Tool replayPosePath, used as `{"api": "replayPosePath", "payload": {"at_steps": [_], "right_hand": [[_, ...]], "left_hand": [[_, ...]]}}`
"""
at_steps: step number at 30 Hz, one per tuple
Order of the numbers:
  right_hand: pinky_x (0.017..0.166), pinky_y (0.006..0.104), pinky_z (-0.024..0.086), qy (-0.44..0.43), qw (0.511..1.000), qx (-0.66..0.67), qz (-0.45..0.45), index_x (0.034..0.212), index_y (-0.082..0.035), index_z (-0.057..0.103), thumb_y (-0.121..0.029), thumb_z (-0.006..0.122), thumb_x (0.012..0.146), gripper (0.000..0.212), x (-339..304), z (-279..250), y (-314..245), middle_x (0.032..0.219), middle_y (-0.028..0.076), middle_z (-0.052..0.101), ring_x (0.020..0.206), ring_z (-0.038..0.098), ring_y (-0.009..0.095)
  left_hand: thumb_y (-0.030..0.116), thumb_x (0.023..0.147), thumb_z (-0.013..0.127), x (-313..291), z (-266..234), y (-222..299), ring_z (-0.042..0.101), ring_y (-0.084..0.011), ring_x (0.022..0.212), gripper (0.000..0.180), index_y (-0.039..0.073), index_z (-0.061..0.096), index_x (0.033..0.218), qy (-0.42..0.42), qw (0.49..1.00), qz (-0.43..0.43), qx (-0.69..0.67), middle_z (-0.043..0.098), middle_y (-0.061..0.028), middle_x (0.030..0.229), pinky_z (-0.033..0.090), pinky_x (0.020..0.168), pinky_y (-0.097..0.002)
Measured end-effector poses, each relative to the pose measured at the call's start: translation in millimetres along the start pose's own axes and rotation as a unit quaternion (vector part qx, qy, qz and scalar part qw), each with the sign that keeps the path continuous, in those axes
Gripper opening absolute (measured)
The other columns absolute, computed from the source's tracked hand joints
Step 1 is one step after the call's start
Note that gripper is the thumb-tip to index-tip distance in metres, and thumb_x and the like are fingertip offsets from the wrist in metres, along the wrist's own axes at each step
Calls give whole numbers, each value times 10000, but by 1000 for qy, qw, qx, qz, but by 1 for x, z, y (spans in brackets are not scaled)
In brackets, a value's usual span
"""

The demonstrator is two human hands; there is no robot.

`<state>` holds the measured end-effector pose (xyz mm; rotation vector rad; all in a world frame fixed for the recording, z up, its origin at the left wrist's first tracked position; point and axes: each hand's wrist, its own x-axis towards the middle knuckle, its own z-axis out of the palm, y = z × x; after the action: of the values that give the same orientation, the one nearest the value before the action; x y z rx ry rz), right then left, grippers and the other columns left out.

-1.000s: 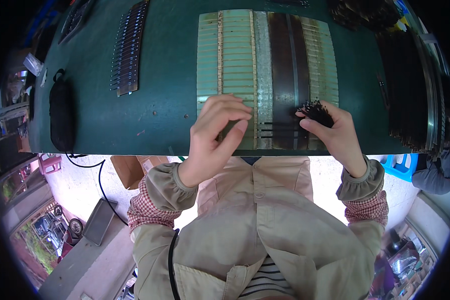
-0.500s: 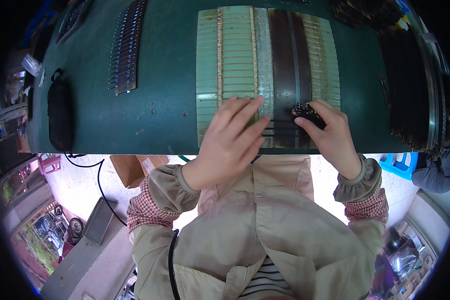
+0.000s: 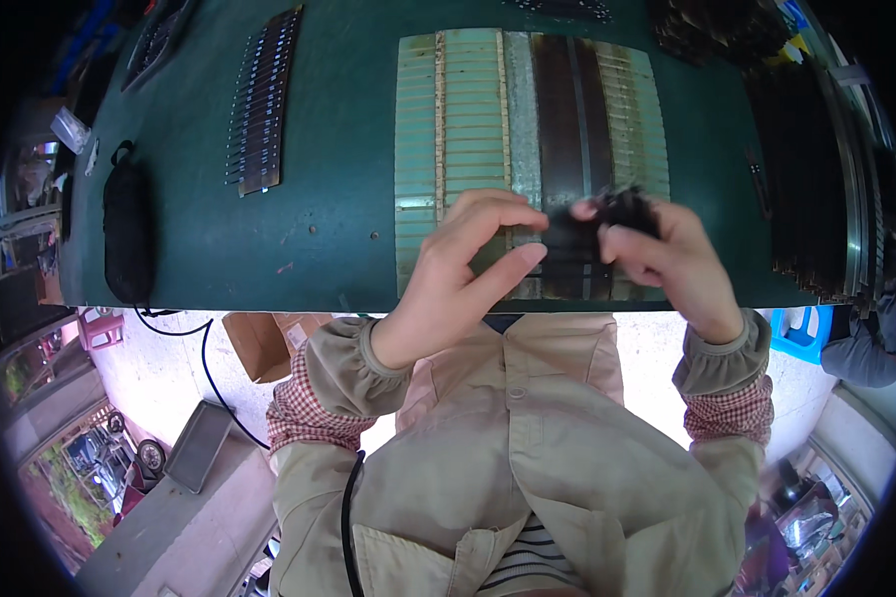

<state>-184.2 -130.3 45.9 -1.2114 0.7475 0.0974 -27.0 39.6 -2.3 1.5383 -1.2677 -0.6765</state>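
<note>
1. Bundle of black strips (image 3: 631, 211): over the near right of ribbed board (image 3: 473, 119), clasped in right hand (image 3: 679, 254), apparently keeping strips together.
2. Left hand (image 3: 455, 264): over the board's near middle, thumb and fingers parted, probably for clearance.

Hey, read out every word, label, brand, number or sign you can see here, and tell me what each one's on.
No text is readable.
Cardboard box: pale patch, too small to read.
Dark strip, upper left: pale marks, too small to make out.
Dark bundle in the right hand: blurred, no lettering visible.
</note>
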Motion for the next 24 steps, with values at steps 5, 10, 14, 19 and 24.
{"api": "replayPosePath", "payload": {"at_steps": [5,10,14,19,24], "right_hand": [[470,160,285,-23,996,-76,-27,984,-22,640,-116,649,811,198,7,16,5,677,-44,557,539,393,4],[464,166,300,-7,997,-75,-6,936,-25,656,-123,684,797,173,9,13,7,684,-41,574,534,401,5],[461,170,303,5,996,-90,-13,914,-25,665,-115,710,782,167,10,15,9,693,-38,587,531,402,4],[501,180,369,44,994,-95,-32,913,1,666,-122,706,795,175,8,12,8,716,-19,622,598,487,20],[571,218,439,91,971,-162,-148,916,33,659,-117,694,807,188,14,1,30,729,21,641,669,558,53]], "left_hand": [[59,843,625,4,16,-8,533,-142,826,94,8,580,907,14,972,-112,-205,550,-63,864,415,679,-254],[43,836,626,6,20,-7,507,-114,765,74,8,568,866,41,971,-88,-219,526,-45,807,396,638,-237],[22,815,632,8,22,-8,513,-137,764,72,5,569,845,40,982,-62,-176,523,-51,791,396,648,-243],[-58,808,582,3,8,-14,522,-167,883,59,-6,560,825,30,987,-32,-154,561,-74,925,414,796,-274],[-70,762,592,-1,-3,-15,543,-249,924,89,-14,577,829,52,997,43,43,584,-107,986,422,834,-320]]}}
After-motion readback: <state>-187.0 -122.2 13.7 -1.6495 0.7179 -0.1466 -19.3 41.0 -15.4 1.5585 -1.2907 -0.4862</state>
